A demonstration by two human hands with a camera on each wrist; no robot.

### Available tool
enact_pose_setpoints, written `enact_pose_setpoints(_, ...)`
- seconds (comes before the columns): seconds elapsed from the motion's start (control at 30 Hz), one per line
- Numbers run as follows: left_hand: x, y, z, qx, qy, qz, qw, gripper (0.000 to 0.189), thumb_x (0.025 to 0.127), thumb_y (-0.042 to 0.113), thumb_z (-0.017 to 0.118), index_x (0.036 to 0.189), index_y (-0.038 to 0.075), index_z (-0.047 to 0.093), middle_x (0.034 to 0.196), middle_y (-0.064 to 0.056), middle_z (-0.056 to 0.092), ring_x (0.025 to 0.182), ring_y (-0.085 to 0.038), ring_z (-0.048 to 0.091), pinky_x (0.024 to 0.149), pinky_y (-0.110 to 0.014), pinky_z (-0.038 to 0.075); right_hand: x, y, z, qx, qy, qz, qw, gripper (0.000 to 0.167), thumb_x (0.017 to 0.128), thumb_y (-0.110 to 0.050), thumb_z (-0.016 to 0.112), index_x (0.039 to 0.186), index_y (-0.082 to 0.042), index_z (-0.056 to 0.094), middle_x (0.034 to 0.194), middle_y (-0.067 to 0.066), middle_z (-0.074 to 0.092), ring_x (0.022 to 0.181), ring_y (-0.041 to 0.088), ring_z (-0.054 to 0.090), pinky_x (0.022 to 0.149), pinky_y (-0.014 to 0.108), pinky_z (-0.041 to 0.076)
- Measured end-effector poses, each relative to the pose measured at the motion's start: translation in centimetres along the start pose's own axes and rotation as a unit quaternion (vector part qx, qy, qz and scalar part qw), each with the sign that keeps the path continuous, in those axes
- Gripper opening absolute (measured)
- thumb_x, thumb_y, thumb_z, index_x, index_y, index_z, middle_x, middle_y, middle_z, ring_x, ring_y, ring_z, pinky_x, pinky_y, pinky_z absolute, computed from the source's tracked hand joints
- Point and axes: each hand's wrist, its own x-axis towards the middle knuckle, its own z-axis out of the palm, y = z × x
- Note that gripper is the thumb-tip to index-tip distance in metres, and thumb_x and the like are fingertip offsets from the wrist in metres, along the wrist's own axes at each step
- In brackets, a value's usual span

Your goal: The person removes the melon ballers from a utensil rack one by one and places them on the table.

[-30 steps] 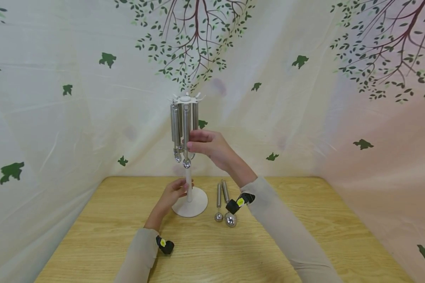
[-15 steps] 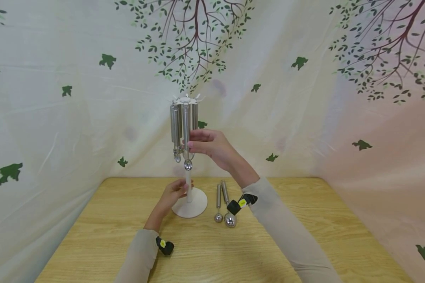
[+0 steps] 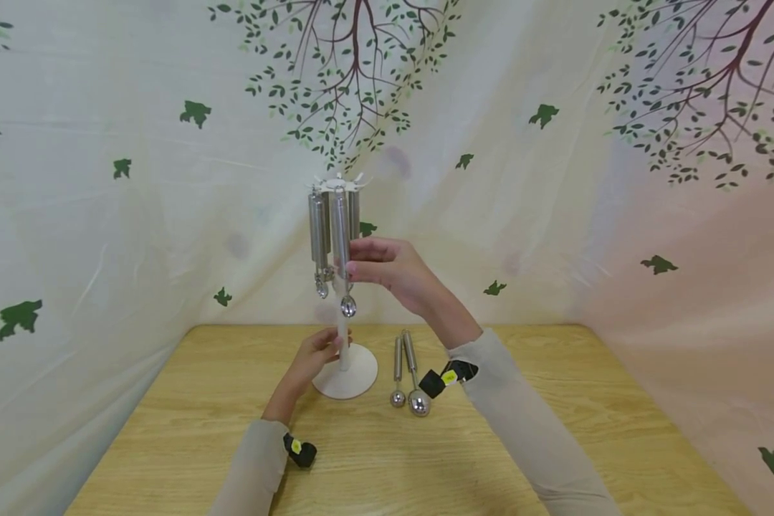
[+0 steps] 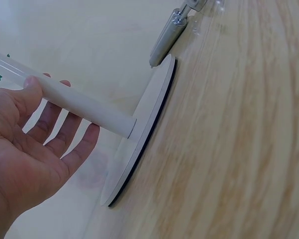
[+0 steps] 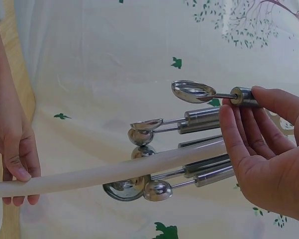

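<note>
Metal scoop in raised right hand

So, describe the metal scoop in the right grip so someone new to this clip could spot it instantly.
On the wooden table is a white stand, with metal scoops ringed around its pole. In the head view, take the front scoop, bowl down. Unlike its neighbours, it is pinched by the right grip, and its oval bowl shows lowest of the group.
</note>
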Motion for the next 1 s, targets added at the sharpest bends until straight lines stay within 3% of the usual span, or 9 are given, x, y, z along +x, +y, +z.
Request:
enact_pose_setpoints(0.1,0.1,-0.1,0.1,-0.002,0.0,0.001,1.0,0.038,0.108,0.013,0.049,0.139,-0.009,0.053,0.138,-0.03,0.059,0.131,-0.041,0.058,0.109,-0.052,0.051,-0.6,0.1,-0.7,-0.009,0.0,-0.01,0.9999,0.034,0.096,0.002,0.065,0.13,0.003,0.063,0.11,0.005,0.075,0.101,0.017,0.071,0.102,0.036,0.057)
enact_pose_setpoints(0.3,0.3,-0.2,0.1,-0.006,0.004,0.0,1.0,0.038,0.108,0.014,0.05,0.14,-0.007,0.054,0.138,-0.029,0.059,0.13,-0.04,0.058,0.109,-0.051,0.052,-1.7,1.0,-2.6,-0.005,0.017,-0.012,0.9998,0.037,0.096,0.002,0.064,0.133,0.008,0.059,0.124,0.024,0.068,0.107,0.021,0.07,0.103,0.036,0.057)
enact_pose_setpoints(0.57,0.4,-0.2,0.0,-0.008,-0.002,0.007,0.9999,0.038,0.108,0.013,0.05,0.139,-0.009,0.053,0.138,-0.032,0.059,0.131,-0.04,0.058,0.108,-0.051,0.053,-3.6,3.8,-6.1,0.008,0.048,0.017,0.9987,0.03,0.097,0.002,0.064,0.126,0.004,0.063,0.108,0.002,0.075,0.103,0.017,0.072,0.099,0.033,0.059)
enact_pose_setpoints(1.0,0.5,-0.3,0.1,-0.015,0.0,0.004,0.9999,0.039,0.107,0.011,0.05,0.139,-0.011,0.052,0.138,-0.034,0.057,0.13,-0.044,0.057,0.108,-0.051,0.053,-6.6,10.2,-11.2,0.002,0.103,0.096,0.9901,0.045,0.097,0.0,0.064,0.137,0.015,0.05,0.107,-0.001,0.075,0.1,0.014,0.072,0.098,0.035,0.06)
